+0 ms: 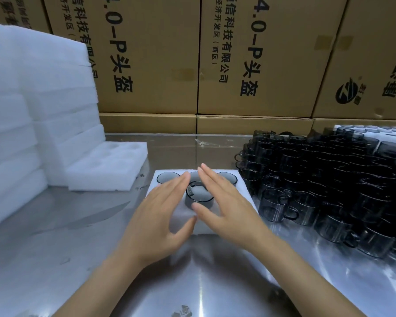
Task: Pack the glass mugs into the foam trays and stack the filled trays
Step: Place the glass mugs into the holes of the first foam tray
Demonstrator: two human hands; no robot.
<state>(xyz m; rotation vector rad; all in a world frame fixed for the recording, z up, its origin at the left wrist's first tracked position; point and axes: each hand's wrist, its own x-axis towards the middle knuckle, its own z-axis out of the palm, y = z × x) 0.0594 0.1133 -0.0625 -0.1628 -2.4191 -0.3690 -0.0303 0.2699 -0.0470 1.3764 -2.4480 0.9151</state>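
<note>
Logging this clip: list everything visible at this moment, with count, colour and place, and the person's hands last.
White foam tray being filled: one, white, table centre, under both hands.
Dark smoky glass mugs in that tray: at least four visible, hands hide the rest.
Loose dark smoky glass mugs: too many to count, crowded at table right.
Empty white foam tray: one, lying flat, left of centre.
Stacked white foam trays: tall piles, far left.
Brown printed cardboard cartons: several, behind the table.
Shiny metal table: one, silver.
Left hand: fingers straight, over the tray.
Right hand: fingers straight, over the tray.

Tray's (160, 179) near pockets under hands (162, 216)
</note>
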